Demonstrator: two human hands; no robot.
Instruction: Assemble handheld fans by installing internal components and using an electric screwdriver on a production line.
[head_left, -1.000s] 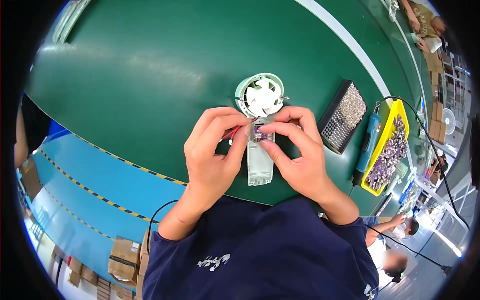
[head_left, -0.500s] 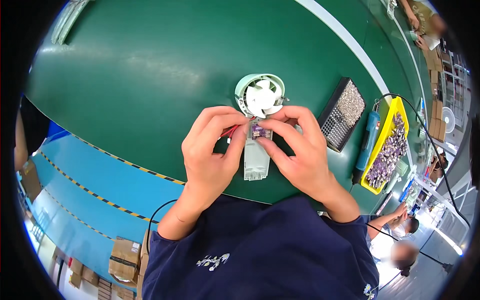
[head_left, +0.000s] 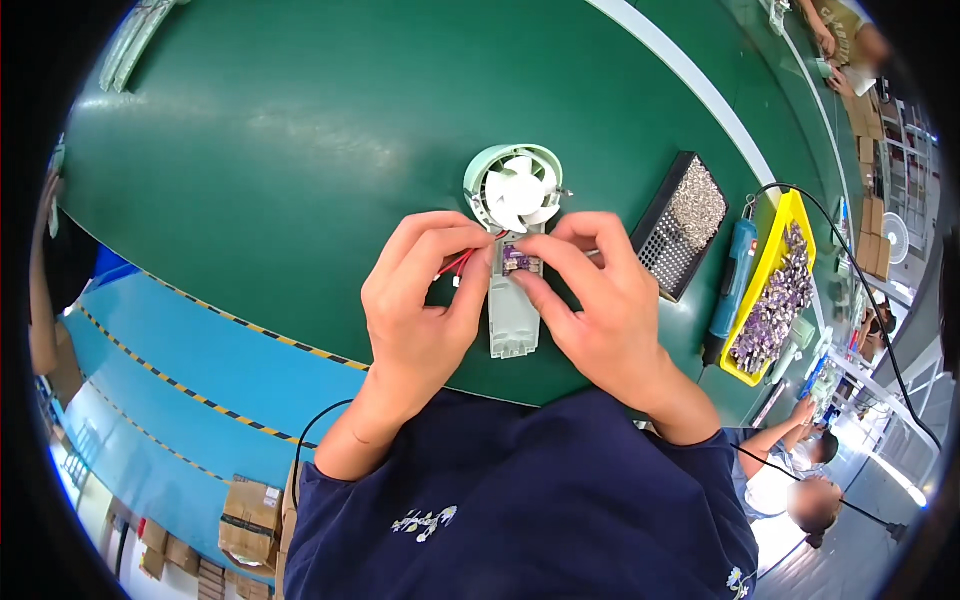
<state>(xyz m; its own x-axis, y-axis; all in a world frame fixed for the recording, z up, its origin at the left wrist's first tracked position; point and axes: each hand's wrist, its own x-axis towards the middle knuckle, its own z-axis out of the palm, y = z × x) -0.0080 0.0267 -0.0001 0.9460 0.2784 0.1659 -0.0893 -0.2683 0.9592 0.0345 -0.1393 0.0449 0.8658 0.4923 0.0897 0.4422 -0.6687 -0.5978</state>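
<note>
A small pale-green fan (head_left: 514,190) with white blades lies on the green table, its head away from me and its handle shell (head_left: 514,318) toward me with the inside facing up. A small purple circuit board (head_left: 518,260) sits in the upper part of the handle. My right hand (head_left: 606,300) has thumb and fingertips closed on the board's right side. From the left, my left hand (head_left: 425,295) pinches by the red wires (head_left: 457,265) at the neck of the fan. Small white plugs hang at the wire ends; its fingertips partly hide the wires.
To the right stand a black perforated tray (head_left: 683,228) of small metal screws, a blue electric screwdriver (head_left: 735,278) with a cord, and a yellow bin (head_left: 772,300) of purple circuit boards. Pale strips (head_left: 135,45) lie at the far left. Other people work around the table.
The fan's head has tilted slightly to the left and away from me. Both hands keep nearly the same grip and place.
</note>
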